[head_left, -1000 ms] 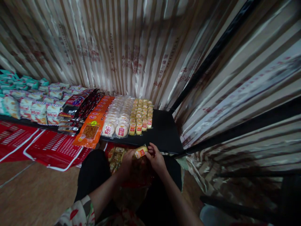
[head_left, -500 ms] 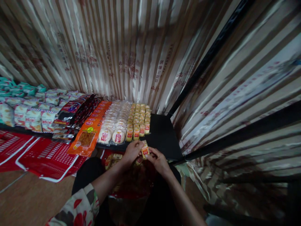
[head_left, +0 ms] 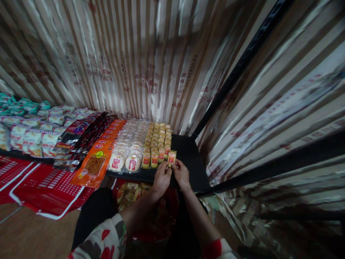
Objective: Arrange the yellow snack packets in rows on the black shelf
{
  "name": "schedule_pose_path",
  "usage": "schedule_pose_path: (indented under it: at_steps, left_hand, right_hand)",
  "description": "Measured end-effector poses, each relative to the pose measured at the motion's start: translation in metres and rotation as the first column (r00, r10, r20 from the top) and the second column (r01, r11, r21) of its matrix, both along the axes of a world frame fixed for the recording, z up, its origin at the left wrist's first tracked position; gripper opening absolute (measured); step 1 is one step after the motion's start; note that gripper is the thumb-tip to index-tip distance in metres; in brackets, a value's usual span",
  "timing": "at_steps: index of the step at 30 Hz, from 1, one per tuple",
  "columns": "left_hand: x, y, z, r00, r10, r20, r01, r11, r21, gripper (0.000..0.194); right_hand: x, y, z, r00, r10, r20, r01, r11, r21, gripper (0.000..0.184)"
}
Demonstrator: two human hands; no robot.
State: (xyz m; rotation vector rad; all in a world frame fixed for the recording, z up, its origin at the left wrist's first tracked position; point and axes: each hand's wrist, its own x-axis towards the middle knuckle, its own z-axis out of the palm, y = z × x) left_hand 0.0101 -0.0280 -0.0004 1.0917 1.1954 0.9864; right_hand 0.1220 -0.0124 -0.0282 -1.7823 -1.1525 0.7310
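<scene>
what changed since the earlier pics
The left hand and right hand moved the yellow packet forward from over the red container to the black shelf, upright at front right of the packet rows; both still hold it. Round white packets and orange bag stayed.

Small yellow snack packet (head_left: 171, 157), glossy wrapper, red-orange label with pale print, too small to read. Sealed as far as visible. Just below frame centre. Near upright, slight lean, label side toward camera, lower part between fingertips of left hand (head_left: 162, 178) and right hand (head_left: 181, 174). Just right of front ends of matching yellow packets (head_left: 154, 158); contact with them or surface beneath unclear.
</scene>
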Motion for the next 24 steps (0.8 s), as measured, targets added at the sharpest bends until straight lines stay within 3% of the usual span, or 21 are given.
schedule_pose_path:
  at_steps: [5,10,16,24]
  left_hand:
    - [0.001,0.011,0.004,0.991,0.026,-0.131,-0.018,0.998,0.061,0.035]
    - [-0.002,0.016,0.004,0.979,0.026,-0.204,-0.007,0.996,0.093,0.039]
    - [-0.003,0.016,-0.005,0.951,0.017,-0.31,0.025,0.991,0.128,0.043]
    - [0.0,0.013,-0.006,0.926,0.015,-0.377,0.088,0.963,0.256,0.046]
  right_hand:
    - [-0.007,0.013,0.008,0.992,-0.01,0.125,0.018,0.998,-0.063,0.04]
    - [-0.015,0.017,0.012,0.992,-0.002,0.126,0.008,0.999,-0.045,0.039]
    - [-0.017,0.017,0.009,0.903,-0.033,0.429,0.027,0.999,0.018,0.031]
    - [-0.021,0.021,0.003,0.965,-0.053,0.257,0.036,0.997,0.072,0.03]
